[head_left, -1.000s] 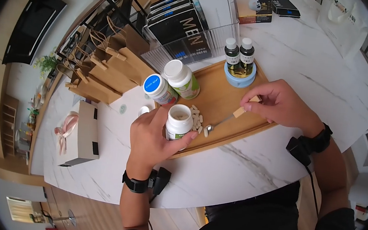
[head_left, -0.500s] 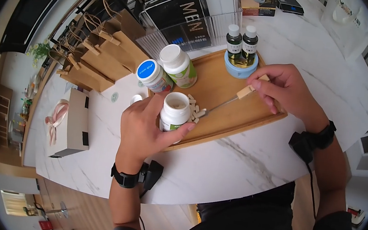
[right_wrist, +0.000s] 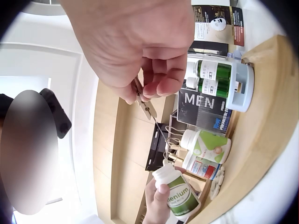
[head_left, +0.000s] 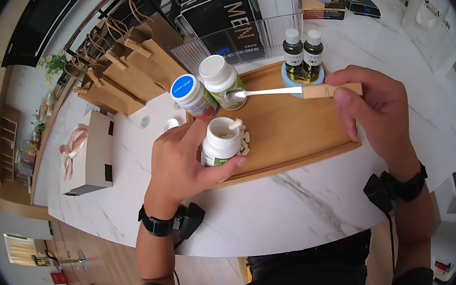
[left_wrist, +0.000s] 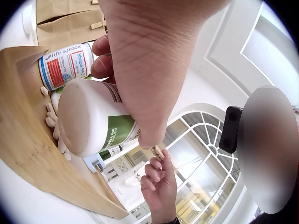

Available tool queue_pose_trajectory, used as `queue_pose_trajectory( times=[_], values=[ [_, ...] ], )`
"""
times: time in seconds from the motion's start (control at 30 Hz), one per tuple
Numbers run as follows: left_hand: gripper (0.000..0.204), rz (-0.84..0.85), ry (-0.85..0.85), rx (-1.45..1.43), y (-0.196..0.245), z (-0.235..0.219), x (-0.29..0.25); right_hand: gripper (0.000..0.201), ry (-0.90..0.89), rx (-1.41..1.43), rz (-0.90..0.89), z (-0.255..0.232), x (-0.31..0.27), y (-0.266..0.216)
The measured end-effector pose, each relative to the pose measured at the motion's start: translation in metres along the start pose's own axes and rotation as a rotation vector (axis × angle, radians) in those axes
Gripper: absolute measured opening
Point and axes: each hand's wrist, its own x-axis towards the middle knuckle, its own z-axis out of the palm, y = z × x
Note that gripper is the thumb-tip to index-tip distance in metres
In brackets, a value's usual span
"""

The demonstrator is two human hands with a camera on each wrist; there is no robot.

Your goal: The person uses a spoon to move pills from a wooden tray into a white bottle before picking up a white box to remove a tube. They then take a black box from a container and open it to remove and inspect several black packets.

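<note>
My left hand (head_left: 178, 162) grips an uncapped white pill bottle (head_left: 221, 152) with a green label; its mouth faces up, with a whitish capsule (head_left: 235, 125) at the rim. Between finger and thumb, my right hand (head_left: 377, 112) pinches a wooden clothespin (head_left: 319, 91) that clamps a metal spoon (head_left: 270, 93). The spoon's bowl hangs above and behind the open bottle. Several capsules (head_left: 246, 139) lie on the wooden tray (head_left: 297, 128) beside it. Behind stand a white-capped bottle (head_left: 219, 73) and a blue-lidded bottle (head_left: 188, 90).
Two dark green bottles (head_left: 312, 53) stand in a light blue holder (head_left: 287, 80) at the tray's far end. Brown paper bags (head_left: 140, 76), an acrylic rack (head_left: 274, 29) with black packets and a ribboned box (head_left: 92, 149) surround the tray on the marble table (head_left: 288, 205).
My right hand has lifted the spoon from the capsules on the tray up and back over the bottle. A capsule now shows at the bottle's mouth. The left hand keeps its hold.
</note>
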Motion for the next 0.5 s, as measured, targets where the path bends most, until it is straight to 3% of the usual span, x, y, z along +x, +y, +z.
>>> queue_pose_trajectory(
  times=[0.13, 0.2, 0.43, 0.5],
  values=[
    [0.053, -0.018, 0.006, -0.007, 0.0, 0.0, -0.001, 0.018, -0.006, -0.101, 0.122, -0.001, 0.003, -0.001],
    [0.054, -0.019, 0.007, 0.013, 0.0, -0.001, 0.0, 0.018, -0.135, -0.259, 0.188, -0.001, 0.005, 0.009],
    [0.055, -0.021, 0.012, 0.007, 0.0, -0.001, -0.001, 0.015, -0.27, -0.218, 0.143, 0.0, 0.004, 0.023],
    [0.055, -0.016, 0.009, 0.011, 0.0, -0.001, 0.0, 0.015, -0.335, -0.255, 0.309, 0.001, 0.006, 0.009]
  ],
)
